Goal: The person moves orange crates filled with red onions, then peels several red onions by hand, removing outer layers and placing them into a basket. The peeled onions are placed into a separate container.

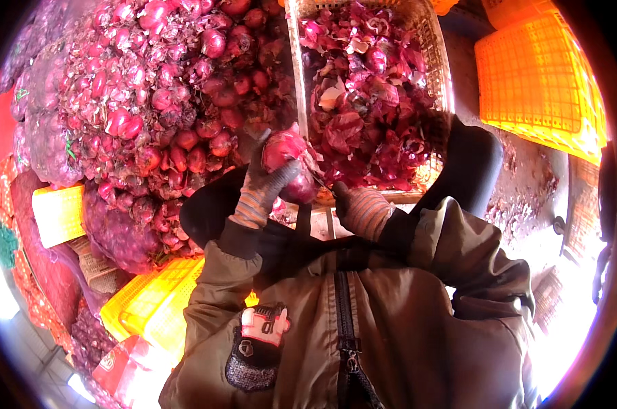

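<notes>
My left hand [260, 179], in a striped work glove, grips red onions [284, 148]; a second round bulb [301, 188] shows below the thumb. Loose skin hangs off their right side. In the matching glove, my right hand [360, 208] is closed around a small knife [324, 187], its thin dark blade pointing at the onions. Most of the knife is hidden by the fingers. Both hands are above my lap, at the near left corner of a plastic crate [299, 76]. Red onion skins [372, 107] fill much of that crate.
A large heap of red onions [150, 97] spreads to the left, with filled mesh sacks [53, 112] behind it. Yellow crates [538, 82] stand at the right, and another yellow crate [155, 301] is near my left elbow. Scraps of skin litter the floor [533, 179] at right.
</notes>
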